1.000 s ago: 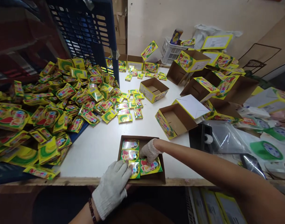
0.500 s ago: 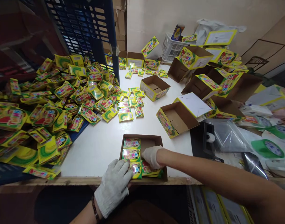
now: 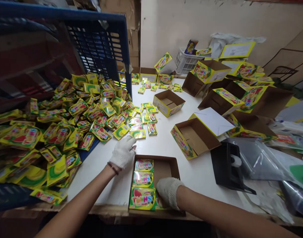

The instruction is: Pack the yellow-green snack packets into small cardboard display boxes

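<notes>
An open cardboard box (image 3: 176,165) stands at the table's front edge. Down its left side lie yellow-green packs (image 3: 142,199) in a column, with another pack partly visible to their right. My right hand (image 3: 169,192), in a white glove, reaches into the box over that pack; its fingertips are hidden. My left hand (image 3: 123,152), gloved too, is over the table just beyond the box's upper left corner, near loose packs (image 3: 137,133). Its fingers look bent, but what they hold, if anything, cannot be made out.
A blue crate (image 3: 92,43) with a large heap of packs (image 3: 59,132) fills the left. Open boxes (image 3: 196,137) stand to the right, a black tape dispenser (image 3: 223,168) beside them. A white basket (image 3: 187,62) is at the back.
My left hand has left the packs in the box and moved up and away toward the loose packs. My right hand stays inside the box. The view has shifted slightly.
</notes>
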`<state>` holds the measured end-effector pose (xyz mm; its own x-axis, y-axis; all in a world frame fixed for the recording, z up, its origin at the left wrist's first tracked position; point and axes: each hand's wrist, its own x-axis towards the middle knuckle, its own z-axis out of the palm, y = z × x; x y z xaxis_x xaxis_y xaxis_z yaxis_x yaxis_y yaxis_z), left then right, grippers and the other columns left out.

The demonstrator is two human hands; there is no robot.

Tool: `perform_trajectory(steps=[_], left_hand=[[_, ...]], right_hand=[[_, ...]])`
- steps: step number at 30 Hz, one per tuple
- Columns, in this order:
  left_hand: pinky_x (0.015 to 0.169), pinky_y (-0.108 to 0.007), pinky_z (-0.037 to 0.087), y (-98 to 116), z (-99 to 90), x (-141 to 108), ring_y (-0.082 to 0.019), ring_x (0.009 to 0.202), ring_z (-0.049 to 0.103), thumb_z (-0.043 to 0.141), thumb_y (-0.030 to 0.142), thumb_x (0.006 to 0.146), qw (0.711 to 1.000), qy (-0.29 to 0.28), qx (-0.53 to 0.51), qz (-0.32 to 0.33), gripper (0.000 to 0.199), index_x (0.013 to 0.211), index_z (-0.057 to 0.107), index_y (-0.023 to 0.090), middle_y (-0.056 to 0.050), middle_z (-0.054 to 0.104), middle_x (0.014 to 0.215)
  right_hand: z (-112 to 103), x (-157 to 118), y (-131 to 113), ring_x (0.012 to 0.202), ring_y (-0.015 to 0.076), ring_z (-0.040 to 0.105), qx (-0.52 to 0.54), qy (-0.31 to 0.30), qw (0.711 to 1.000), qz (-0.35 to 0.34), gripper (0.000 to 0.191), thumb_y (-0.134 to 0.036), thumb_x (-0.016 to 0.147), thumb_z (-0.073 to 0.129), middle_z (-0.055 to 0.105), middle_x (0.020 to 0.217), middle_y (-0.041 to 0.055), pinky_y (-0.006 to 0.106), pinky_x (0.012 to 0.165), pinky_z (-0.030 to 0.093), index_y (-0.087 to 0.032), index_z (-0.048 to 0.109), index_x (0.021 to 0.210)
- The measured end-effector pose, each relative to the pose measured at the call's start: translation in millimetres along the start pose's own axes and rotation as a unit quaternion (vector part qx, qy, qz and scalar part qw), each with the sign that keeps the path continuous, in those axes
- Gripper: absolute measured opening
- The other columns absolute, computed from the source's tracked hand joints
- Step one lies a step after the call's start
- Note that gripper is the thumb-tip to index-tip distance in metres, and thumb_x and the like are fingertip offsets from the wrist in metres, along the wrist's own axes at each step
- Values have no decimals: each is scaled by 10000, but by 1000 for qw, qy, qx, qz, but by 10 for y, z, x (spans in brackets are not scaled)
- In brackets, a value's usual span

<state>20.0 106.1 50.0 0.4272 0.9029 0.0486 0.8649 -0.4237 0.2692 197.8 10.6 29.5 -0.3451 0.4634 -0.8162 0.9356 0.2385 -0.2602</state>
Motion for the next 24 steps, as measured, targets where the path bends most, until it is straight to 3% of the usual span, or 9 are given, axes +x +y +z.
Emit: perform_trajectory(steps=[3,5,8,11,14,16,18,20,24], left_hand=[[825,-332,440,-203,173,517,-226,976,575,506,112,792,999,-32,26,-4,226,958,642,181,-89,622,1041],[840,-350,437,-254,281,688,-248,994,567,569,125,744,999,-41,25,15,263,991,641,180,-96,614,1078],[870,-399,426,-255,380,733,-288,1046,547,567,130,748,999,-41,19,15,326,1069,615,158,-139,585,1155],[879,-412,423,-254,378,673,-283,1038,563,484,89,791,999,-42,-4,-10,295,1051,609,149,-156,601,1121],[879,-386,434,-308,331,594,-262,994,603,497,121,806,996,-42,-50,-59,244,1016,612,170,-130,646,1031],[861,-371,451,-385,323,521,-253,958,630,507,167,820,989,-35,-94,-107,244,1042,607,185,-112,670,989],[845,-353,473,-480,356,420,-240,948,646,492,209,838,976,-25,-153,-154,274,1092,593,193,-101,687,1000],[861,-333,488,-565,425,293,-226,992,647,481,232,841,957,-13,-220,-191,317,1140,574,188,-97,690,1072],[889,-320,518,-613,563,56,-206,1057,643,475,242,834,904,24,-353,-240,363,1180,560,170,-98,685,1156]], right_hand=[[-306,-189,82,749,259,692,-21,-2,999,-29,106,-292,625,770,712,693,52,311,640,507,-244,761,720],[-603,-286,199,793,225,677,18,102,993,-52,156,-357,747,672,730,797,42,282,671,486,-244,754,817],[-1108,-189,411,909,185,650,104,276,955,22,219,-317,877,527,726,965,42,243,749,458,-228,705,969],[-1516,190,571,1054,201,619,143,345,919,126,327,-257,910,465,662,1175,119,256,819,454,-168,584,1201],[-1727,607,627,1129,264,601,156,344,907,183,495,-395,910,483,563,1307,221,308,826,477,-106,479,1311],[-1769,795,631,1164,283,586,159,335,907,198,537,-467,890,509,538,1335,237,319,825,486,-113,492,1294],[-1756,889,639,1088,275,632,162,306,917,199,469,-461,872,542,617,1232,225,306,782,500,-122,568,1195],[-1715,909,660,885,260,698,166,261,930,198,402,-445,866,555,706,1006,204,296,691,509,-111,630,1076],[-1626,857,680,629,254,697,164,209,940,213,555,-535,892,472,716,812,205,323,576,502,-48,613,1117]])
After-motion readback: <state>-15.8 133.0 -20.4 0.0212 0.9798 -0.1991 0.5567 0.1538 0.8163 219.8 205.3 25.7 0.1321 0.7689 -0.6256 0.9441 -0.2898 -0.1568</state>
